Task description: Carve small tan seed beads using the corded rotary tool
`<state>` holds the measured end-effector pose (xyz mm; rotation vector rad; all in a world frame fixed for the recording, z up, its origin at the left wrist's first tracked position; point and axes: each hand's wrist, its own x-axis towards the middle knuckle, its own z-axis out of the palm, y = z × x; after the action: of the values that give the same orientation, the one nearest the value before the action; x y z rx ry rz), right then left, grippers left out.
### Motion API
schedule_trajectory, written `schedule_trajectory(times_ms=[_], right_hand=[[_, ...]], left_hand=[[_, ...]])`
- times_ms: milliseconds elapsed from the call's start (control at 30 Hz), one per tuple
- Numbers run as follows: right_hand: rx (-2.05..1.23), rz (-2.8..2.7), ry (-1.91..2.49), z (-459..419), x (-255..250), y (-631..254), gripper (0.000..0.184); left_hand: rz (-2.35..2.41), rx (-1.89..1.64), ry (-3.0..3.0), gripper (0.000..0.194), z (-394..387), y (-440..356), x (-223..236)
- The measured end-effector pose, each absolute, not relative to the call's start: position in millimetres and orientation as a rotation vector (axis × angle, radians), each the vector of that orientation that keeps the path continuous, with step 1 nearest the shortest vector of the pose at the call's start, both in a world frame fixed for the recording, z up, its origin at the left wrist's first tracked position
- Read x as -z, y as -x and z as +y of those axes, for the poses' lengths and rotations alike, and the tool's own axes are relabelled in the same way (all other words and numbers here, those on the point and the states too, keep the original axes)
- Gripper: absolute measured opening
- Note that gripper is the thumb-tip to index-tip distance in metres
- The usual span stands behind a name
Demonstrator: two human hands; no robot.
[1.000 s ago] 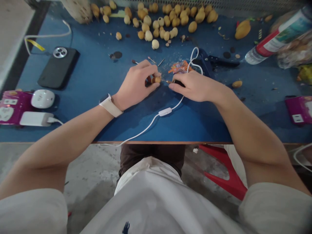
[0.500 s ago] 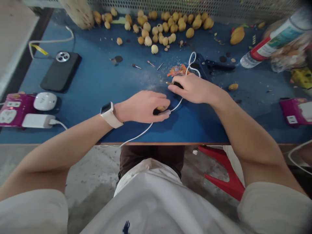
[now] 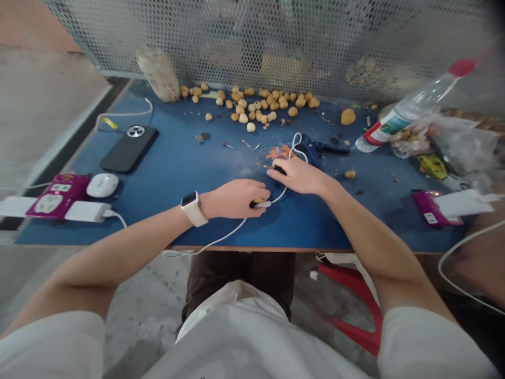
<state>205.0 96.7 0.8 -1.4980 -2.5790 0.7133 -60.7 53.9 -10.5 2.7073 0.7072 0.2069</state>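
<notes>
My left hand (image 3: 239,199), with a watch (image 3: 194,209) on the wrist, is closed around a small tan nut-like piece (image 3: 259,200); a dark patch shows beside it, and the fingers hide most of it. My right hand (image 3: 300,176) grips a black pen-like rotary tool (image 3: 280,169) whose thin bit points left, apart from the piece. A white cable (image 3: 281,197) runs between the hands and loops behind the right one. Orange scraps (image 3: 281,151) and pale dust lie just beyond the right fingers.
Several tan nuts (image 3: 251,127) are heaped along the mesh panel (image 3: 252,47). Loose bits (image 3: 246,143) lie in front of them. A phone (image 3: 129,149) and power strip (image 3: 59,196) are at left; a plastic bottle (image 3: 389,126), plastic bags (image 3: 467,139) and another power strip (image 3: 436,208) at right.
The view has tilted up, so more of the mesh panel and the whole bottle show. Both hands keep their grips, close to where they were over the table.
</notes>
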Motion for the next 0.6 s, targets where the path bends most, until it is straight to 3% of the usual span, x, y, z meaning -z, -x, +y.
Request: schedule_trajectory(times_ms=[100,467,600], right_hand=[[-0.626,-2.546,1.527,97,0,-206,0.032],[-0.426,-2.242,1.652,113,7,-222,0.016],[-0.397,-2.167,1.628,129,7,-228,0.020]], left_hand=[[0.812,-0.204,-2.818,0.024,70,76,10],[0.923,-0.158,-2.995,0.019,130,118,11],[1.006,-0.197,-2.906,0.018,131,121,12]])
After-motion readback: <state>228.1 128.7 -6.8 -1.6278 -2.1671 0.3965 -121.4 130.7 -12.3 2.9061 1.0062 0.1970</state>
